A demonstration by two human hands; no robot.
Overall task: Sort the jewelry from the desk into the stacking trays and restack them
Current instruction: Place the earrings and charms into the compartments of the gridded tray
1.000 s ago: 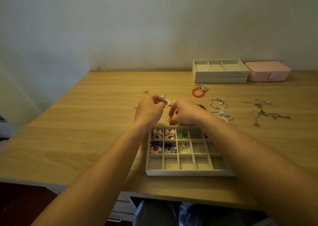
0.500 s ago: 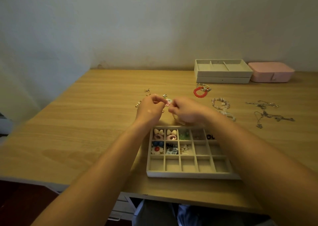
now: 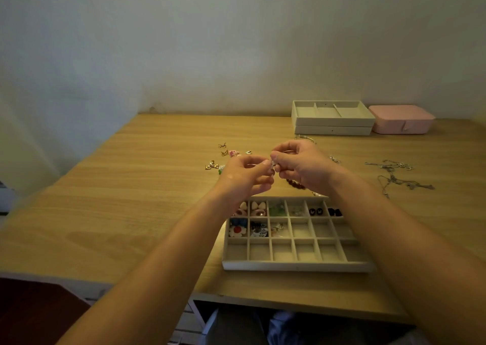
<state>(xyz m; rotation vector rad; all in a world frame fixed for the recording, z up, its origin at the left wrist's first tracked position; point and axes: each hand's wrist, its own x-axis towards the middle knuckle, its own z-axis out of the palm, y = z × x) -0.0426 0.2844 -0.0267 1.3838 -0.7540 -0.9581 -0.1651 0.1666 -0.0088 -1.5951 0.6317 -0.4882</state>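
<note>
Closest to the person, a grid tray is sitting on the desk. Earrings are filling its far row and the left cells of the middle row. Just past the tray's far edge both hands are hovering above the wood with their fingertips meeting. The left hand and right hand are both pinching one tiny piece between them, honestly too small to tell what it is. A dark beaded bracelet is peeking out from under the right hand. Left of the hands a little scatter of loose earrings is lying on the desk, and well off to the right some thin chains are lying in a tangle. Way at the back by the wall, two trays are sitting stacked, the top one split into three compartments, and a pink box is sitting just beside them on the right.
</note>
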